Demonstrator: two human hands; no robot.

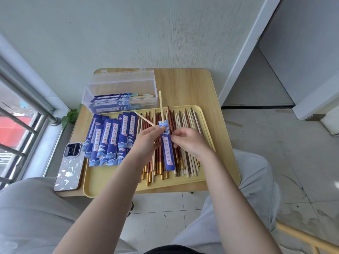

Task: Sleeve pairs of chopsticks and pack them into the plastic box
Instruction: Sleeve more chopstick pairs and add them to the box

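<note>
left hand [146,137]: my fingers clamped on a pale chopstick [145,119]
right hand [189,141]: fingers pinch blue sleeve [167,149], second chopstick [161,105] poking out
plastic box [120,94]: tabletop [185,85], behind tray [183,182], sleeved pairs inside

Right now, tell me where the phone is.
In the head view, the phone lies at the table's near-left corner, just left of the yellow tray and beside the stack of blue sleeves.

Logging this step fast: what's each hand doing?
Left hand: holds a pale wooden chopstick.
Right hand: pinches the blue patterned paper sleeve.
</note>
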